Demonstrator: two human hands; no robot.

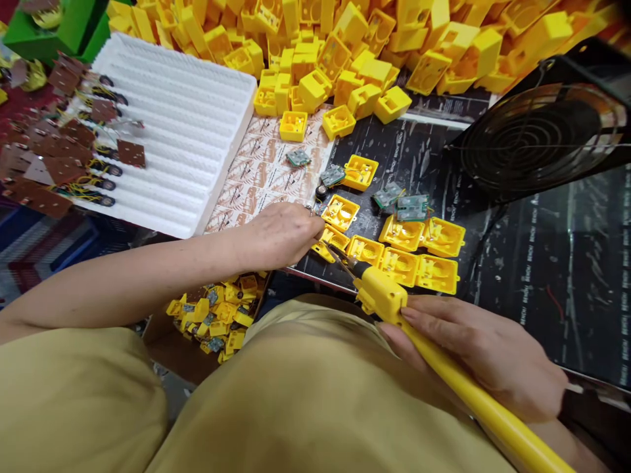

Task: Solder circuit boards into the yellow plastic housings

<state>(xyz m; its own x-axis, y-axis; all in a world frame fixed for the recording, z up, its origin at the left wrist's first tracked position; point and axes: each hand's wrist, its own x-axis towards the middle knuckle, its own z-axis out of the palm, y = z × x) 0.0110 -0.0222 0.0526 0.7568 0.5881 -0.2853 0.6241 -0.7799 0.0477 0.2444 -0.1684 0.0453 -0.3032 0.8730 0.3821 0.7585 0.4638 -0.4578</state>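
Note:
My right hand (486, 345) is wrapped round a yellow soldering iron (384, 292). The iron's tip points left at a small yellow plastic case (331, 240) near the table's front edge. Beside that case my left hand (283, 233) is closed, with its fingertips at the case's left side; what they pinch is hidden. Just beyond my left fingers sit another open case (340, 213) and a small round black part (321, 191). Several more open cases (399, 265) with metal contacts inside stand to the right. Green circuit boards (412, 207) lie on and beside the cases.
A heap of yellow cases (335, 56) fills the back. At the right stands a black fan (542, 131). A white ribbed foam tray (172, 131) on the left bears brown boards (64, 148) with wires. Below the table edge, a cardboard box (170, 348) holds yellow cases and circuit boards.

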